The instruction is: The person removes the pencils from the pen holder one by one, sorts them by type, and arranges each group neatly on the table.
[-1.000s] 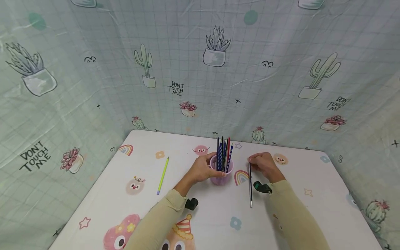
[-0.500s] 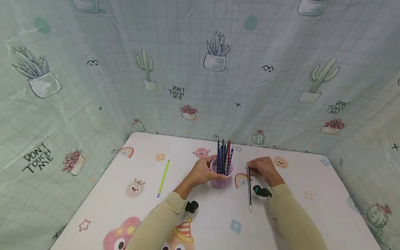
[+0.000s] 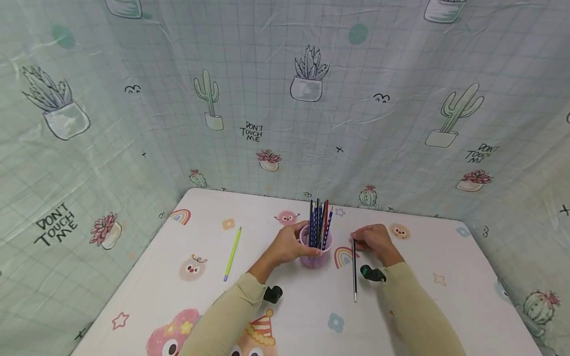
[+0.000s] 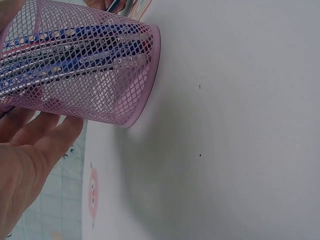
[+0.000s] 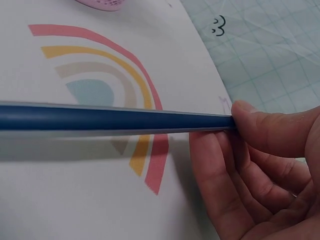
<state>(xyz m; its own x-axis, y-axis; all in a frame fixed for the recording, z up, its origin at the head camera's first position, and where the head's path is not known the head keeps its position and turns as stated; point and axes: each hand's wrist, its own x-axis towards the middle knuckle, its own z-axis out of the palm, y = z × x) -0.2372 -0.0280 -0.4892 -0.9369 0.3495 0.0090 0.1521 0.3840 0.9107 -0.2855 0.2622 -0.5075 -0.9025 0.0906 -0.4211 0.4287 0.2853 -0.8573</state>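
Observation:
My left hand [image 3: 288, 245] grips a pink mesh pencil cup [image 3: 314, 261], thumb in front and fingers round the far side. Inside the cup stand several pencils [image 3: 318, 225], mostly blue patterned, one red. In the left wrist view their lower ends show through the mesh [image 4: 115, 85]. To the right of the cup, my right hand [image 3: 376, 242] pinches one end of a dark blue pencil [image 3: 355, 277] between thumb and fingers. That pencil's silvery end points toward me. The right wrist view shows the pencil [image 5: 100, 118] casting a shadow on the tabletop.
A yellow-green pencil [image 3: 233, 254] lies on the left of the white table [image 3: 307, 321], which has printed cartoon pictures. A patterned cloth [image 3: 267, 74] hangs behind and at both sides. Black wrist devices [image 3: 273, 294] sit by each sleeve.
My right hand has shifted slightly left with the dark blue pencil, bringing it a little closer to the cup. My left hand keeps its hold on the cup. The head view tilted slightly up.

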